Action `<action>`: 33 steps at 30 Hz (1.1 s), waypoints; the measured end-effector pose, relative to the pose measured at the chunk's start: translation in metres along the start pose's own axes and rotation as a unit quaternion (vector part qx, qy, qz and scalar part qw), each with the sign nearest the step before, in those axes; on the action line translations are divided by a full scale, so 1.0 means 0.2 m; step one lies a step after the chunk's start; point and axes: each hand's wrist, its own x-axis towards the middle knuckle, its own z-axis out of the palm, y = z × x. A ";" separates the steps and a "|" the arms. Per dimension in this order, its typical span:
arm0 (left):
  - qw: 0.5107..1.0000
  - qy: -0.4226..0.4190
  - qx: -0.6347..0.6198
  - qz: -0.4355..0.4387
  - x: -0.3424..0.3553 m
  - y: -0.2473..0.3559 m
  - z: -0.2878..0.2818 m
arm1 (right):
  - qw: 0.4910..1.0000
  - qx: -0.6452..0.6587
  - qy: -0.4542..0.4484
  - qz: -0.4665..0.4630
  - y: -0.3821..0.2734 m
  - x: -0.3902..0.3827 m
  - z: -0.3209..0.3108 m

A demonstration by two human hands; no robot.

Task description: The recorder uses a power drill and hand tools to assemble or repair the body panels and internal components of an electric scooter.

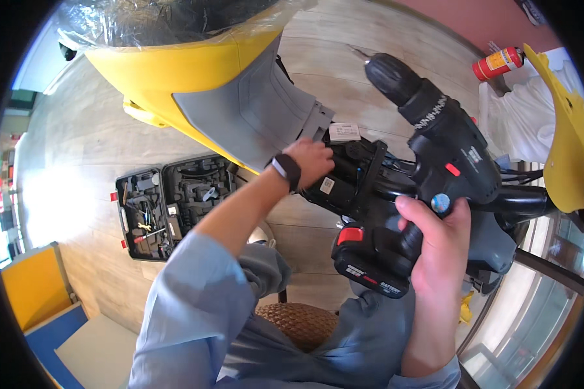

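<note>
My right hand (438,249) is wrapped round the grip of a black cordless drill (451,146), held up with its bit (359,52) pointing to the far left. The drill's battery pack (373,272) hangs below, near my lap. My left hand (310,162), with a dark watch at the wrist, reaches down to the black housing (344,178) beside the grey panel (253,104) of a yellow scooter-like body (194,68). Its fingers are curled, and the tips are hidden. A small white label or card (344,132) lies just beyond that hand.
An open black tool case (175,207) with several tools lies on the wooden floor at the left. Black tubing (512,201) and cables run behind the drill. A loose yellow panel (564,142) and a red fire extinguisher (498,63) are at the right. I sit on a woven seat (298,324).
</note>
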 end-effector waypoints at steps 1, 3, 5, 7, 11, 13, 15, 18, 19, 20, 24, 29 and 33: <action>0.996 -0.072 0.046 0.024 0.04 -0.06 0.03 | 1.000 -0.016 0.000 -0.005 0.00 -0.02 -0.01; 0.985 -0.145 0.081 0.045 0.16 -0.13 0.07 | 1.000 -0.026 0.006 -0.013 0.05 -0.02 -0.03; 0.928 -0.329 0.152 0.083 0.27 -0.15 0.08 | 1.000 -0.015 0.005 -0.006 0.09 -0.02 -0.03; 0.924 -0.336 0.150 0.102 0.33 -0.18 0.06 | 1.000 0.001 0.009 -0.009 0.06 -0.05 -0.07; 0.918 -0.334 0.161 0.141 0.44 -0.11 -0.04 | 0.998 -0.045 0.042 -0.013 0.04 -0.06 -0.16; 0.919 -0.324 0.163 0.154 0.45 -0.14 0.00 | 0.996 -0.065 0.055 -0.019 0.05 -0.06 -0.18; 0.923 -0.335 0.136 0.132 0.46 -0.16 0.04 | 0.995 -0.072 0.063 -0.021 0.05 -0.05 -0.20; 0.930 -0.339 0.101 0.101 0.45 -0.16 0.07 | 0.994 -0.079 0.071 -0.023 0.05 -0.04 -0.23; 0.934 -0.333 0.091 0.091 0.45 -0.16 0.07 | 0.994 -0.080 0.071 -0.024 0.05 -0.03 -0.23; 0.934 -0.332 0.091 0.092 0.46 -0.15 0.07 | 0.994 -0.081 0.071 -0.024 0.05 -0.04 -0.23; 0.920 -0.364 0.103 0.103 0.50 -0.14 0.06 | 0.996 -0.060 0.071 -0.013 0.05 -0.04 -0.23; 0.917 -0.367 0.122 0.095 0.51 -0.10 0.04 | 0.996 -0.064 0.054 -0.023 0.06 -0.06 -0.20; 0.919 -0.360 0.128 0.091 0.50 -0.12 0.09 | 0.998 -0.048 0.028 -0.021 0.05 -0.07 -0.18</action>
